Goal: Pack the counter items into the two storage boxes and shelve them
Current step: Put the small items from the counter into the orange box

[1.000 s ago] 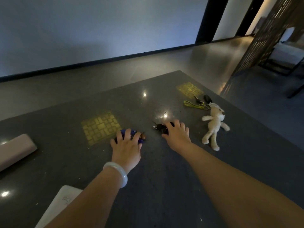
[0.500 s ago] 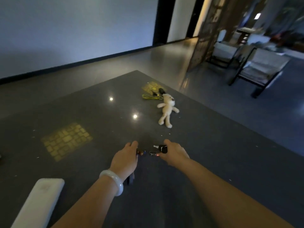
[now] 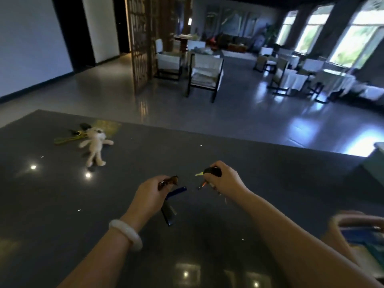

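My left hand (image 3: 150,194) grips a keychain with a brown charm (image 3: 171,181) and a blue strap (image 3: 176,192) that hangs below it, above the dark counter (image 3: 62,204). My right hand (image 3: 225,178) grips a black car key (image 3: 212,171) with a pale green tag and small dangling pieces. Both hands are raised over the counter's middle, a short gap between them. A cream plush bunny (image 3: 94,145) lies at the far left of the counter, with a yellow-green lanyard and black key fob (image 3: 70,137) just behind it.
A pink-rimmed box (image 3: 357,231) with blue contents sits at the right edge, blurred. Another teal-sided thing (image 3: 374,161) stands at the far right. Beyond the counter are a polished floor, a wooden screen and several chairs and tables.
Both hands lifted the keychains off the counter and carried them right. My view swung right, so the bunny now lies far left and the box came into view.
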A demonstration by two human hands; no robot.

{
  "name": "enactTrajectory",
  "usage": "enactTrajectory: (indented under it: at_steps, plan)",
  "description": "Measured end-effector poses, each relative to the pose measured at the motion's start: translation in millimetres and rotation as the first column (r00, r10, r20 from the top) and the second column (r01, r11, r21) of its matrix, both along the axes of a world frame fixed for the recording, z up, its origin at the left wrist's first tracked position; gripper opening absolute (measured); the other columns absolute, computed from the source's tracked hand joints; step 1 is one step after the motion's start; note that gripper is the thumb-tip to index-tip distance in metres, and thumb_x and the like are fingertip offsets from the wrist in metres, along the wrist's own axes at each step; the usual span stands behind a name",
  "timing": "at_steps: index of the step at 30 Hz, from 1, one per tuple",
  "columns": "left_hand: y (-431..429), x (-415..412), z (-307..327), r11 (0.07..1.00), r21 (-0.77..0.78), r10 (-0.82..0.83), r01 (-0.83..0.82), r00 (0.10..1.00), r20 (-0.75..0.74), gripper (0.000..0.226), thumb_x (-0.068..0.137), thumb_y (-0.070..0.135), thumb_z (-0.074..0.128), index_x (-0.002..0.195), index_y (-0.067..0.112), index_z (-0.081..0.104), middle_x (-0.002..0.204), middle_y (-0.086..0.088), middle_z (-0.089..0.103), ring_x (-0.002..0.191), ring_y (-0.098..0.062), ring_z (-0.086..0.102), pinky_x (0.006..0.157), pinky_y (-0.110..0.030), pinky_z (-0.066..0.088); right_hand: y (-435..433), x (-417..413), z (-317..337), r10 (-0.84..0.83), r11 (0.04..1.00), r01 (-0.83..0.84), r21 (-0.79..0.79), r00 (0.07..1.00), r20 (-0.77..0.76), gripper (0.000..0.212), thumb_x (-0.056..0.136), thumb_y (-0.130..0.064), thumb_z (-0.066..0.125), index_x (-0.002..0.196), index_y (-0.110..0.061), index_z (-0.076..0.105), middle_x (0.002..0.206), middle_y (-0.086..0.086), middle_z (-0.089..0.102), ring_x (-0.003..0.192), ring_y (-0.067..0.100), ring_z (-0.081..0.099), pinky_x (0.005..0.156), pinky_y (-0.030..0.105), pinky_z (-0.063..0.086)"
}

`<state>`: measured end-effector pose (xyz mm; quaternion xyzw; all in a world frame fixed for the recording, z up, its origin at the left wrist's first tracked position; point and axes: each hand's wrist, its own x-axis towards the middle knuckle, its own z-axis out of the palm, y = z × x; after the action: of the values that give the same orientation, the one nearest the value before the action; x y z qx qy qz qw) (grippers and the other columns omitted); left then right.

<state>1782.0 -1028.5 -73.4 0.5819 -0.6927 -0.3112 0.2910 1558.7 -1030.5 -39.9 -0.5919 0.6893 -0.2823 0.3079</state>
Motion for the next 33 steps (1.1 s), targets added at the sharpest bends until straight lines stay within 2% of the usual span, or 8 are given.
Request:
enactTrajectory:
  at_steps: [5,8,12,16,19,21,24,33]
  plan:
    - [30.2,-101.4,28.5,0.995,-0.006,-0.095,0.095,0.989,-0.113,0.035,0.097,0.023,0.056,0.128,0.039,0.057,0.111,0.018,0.061,0.081,-0.006,0.063,0.053,-0.009,0.044,49.2,-102.1,24.4,-0.066,0.995,0.069,-0.065,0.996,0.057,0.005,0.091,-0.022,0.063,0.094,-0.025,0.061,0.073,-0.001,0.068,0.054,0.008,0.058,0.049,0.021,0.048]
    - [62.8,-171.4,37.5,0.989,0.036,-0.137,0.147,0.971,-0.194,0.031,0.098,0.018,0.054,0.116,0.042,0.062,0.097,0.008,0.067,0.059,-0.009,0.061,0.043,-0.016,0.043,86.2,-169.5,36.8,-0.076,0.994,0.083,-0.072,0.993,0.091,0.006,0.090,-0.023,0.065,0.094,-0.027,0.062,0.082,0.004,0.072,0.061,0.013,0.061,0.054,0.028,0.053]
    - [114.0,-260.4,41.7,0.970,0.124,-0.175,0.208,0.956,-0.234,0.030,0.099,0.016,0.050,0.093,0.038,0.069,0.081,-0.002,0.067,0.064,-0.015,0.061,0.049,-0.022,0.046,143.8,-258.1,53.0,-0.079,0.994,0.085,-0.074,0.994,0.077,0.008,0.090,-0.024,0.066,0.098,-0.022,0.065,0.079,0.000,0.069,0.060,0.010,0.061,0.053,0.022,0.049]
    - [158.2,-324.7,45.3,0.963,0.101,-0.229,0.248,0.959,-0.168,0.018,0.096,0.021,0.056,0.087,0.034,0.065,0.079,0.008,0.064,0.074,-0.008,0.063,0.057,-0.014,0.043,193.6,-325.7,57.4,-0.059,0.996,0.060,-0.073,0.998,0.008,0.007,0.088,-0.026,0.069,0.092,-0.021,0.068,0.083,-0.002,0.070,0.075,0.012,0.066,0.064,0.019,0.050]
    - [184.5,-351.6,46.4,0.964,0.066,-0.253,0.257,0.965,-0.063,0.002,0.089,0.034,0.065,0.087,0.034,0.064,0.083,0.011,0.065,0.078,-0.002,0.062,0.060,-0.013,0.042,223.2,-358.7,53.0,-0.014,0.999,0.015,-0.045,1.000,0.024,0.006,0.086,-0.027,0.070,0.090,-0.022,0.068,0.084,0.002,0.071,0.079,0.018,0.068,0.072,0.032,0.053]
    - [194.9,-358.6,47.5,0.963,0.046,-0.263,0.264,0.964,-0.024,0.011,0.084,0.039,0.069,0.090,0.034,0.062,0.090,0.013,0.063,0.083,0.000,0.060,0.062,-0.013,0.042,238.3,-369.0,54.8,0.024,1.000,-0.025,0.004,0.998,0.066,0.009,0.087,-0.030,0.070,0.094,-0.025,0.068,0.088,0.001,0.073,0.081,0.016,0.070,0.076,0.036,0.056]
    - [211.4,-372.4,47.2,0.949,0.054,-0.313,0.310,0.949,0.049,0.026,0.077,0.045,0.074,0.096,0.035,0.058,0.101,0.016,0.055,0.087,0.005,0.054,0.060,-0.010,0.040,263.2,-379.7,54.7,0.087,0.991,-0.103,0.082,0.980,0.177,0.017,0.087,-0.031,0.068,0.104,-0.030,0.067,0.100,-0.005,0.071,0.087,0.007,0.070,0.075,0.025,0.057]
    - [231.9,-382.8,33.0,0.912,-0.055,-0.387,0.406,0.898,0.208,0.038,0.076,0.044,0.076,0.104,0.033,0.053,0.105,0.015,0.045,0.083,0.008,0.052,0.070,-0.013,0.048,301.4,-389.8,33.6,0.287,0.862,-0.308,0.402,0.951,0.115,0.018,0.086,-0.031,0.070,0.104,-0.028,0.066,0.097,-0.015,0.068,0.088,-0.001,0.066,0.071,0.015,0.052]
